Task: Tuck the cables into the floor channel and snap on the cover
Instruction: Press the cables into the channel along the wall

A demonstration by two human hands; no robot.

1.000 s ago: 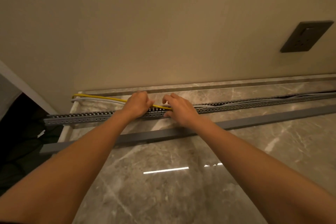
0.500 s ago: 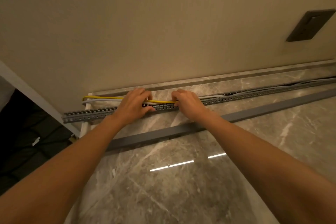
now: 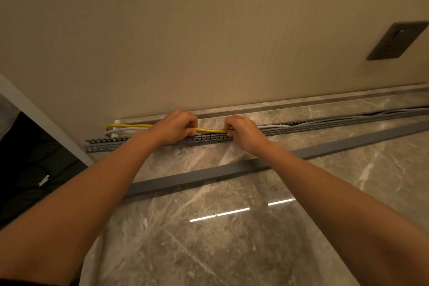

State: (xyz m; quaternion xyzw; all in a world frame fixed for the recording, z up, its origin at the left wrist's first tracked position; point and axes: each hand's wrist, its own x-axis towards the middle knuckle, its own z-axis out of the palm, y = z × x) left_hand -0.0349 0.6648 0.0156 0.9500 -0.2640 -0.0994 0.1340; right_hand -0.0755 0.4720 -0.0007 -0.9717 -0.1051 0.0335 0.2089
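A long grey slotted floor channel runs along the marble floor near the wall. A yellow cable and a grey cable loop outside it at the left end; further right, cables lie inside the channel. My left hand and my right hand are both closed on the yellow cable just above the channel, a short stretch of it taut between them. The separate grey cover strip lies on the floor in front of the channel, under my forearms.
The beige wall stands just behind the channel, with a dark socket plate at the right. A white frame edge and a dark opening lie at the left. Glossy marble floor spreads toward me.
Both hands have stayed on the yellow cable and closed tighter on it, fingers curled. The view has shifted slightly, with the channel's left end now further right in the frame.
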